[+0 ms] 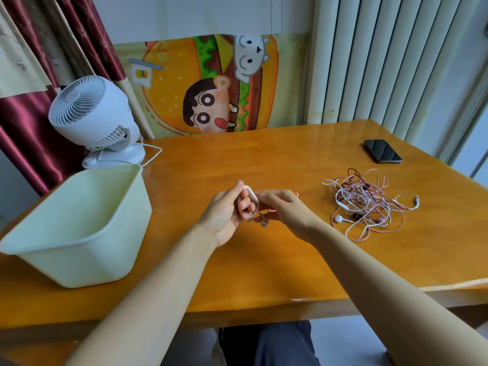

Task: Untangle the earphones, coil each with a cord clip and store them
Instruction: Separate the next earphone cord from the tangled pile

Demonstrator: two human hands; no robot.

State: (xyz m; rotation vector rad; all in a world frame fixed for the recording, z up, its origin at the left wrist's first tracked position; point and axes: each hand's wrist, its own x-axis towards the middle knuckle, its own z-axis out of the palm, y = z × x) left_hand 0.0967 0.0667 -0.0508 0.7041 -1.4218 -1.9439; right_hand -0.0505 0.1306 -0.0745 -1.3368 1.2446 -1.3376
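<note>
Two hands (250, 207) grip coil (249, 204); tangle (369, 199), bin (79, 233) flank.

Coiled earphone (249, 200), seemingly between hands (253, 210)

Bin (79, 223) left on table (264, 254), tangled earphones (369, 202) right, phone (383, 151) behind

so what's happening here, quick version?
A person is winding one earphone cord into a small coil: the left hand holds the loops, and the right hand works at them. A tangled pile of earphones sits on the table to the right. The pale green bin on the left looks empty.
</note>
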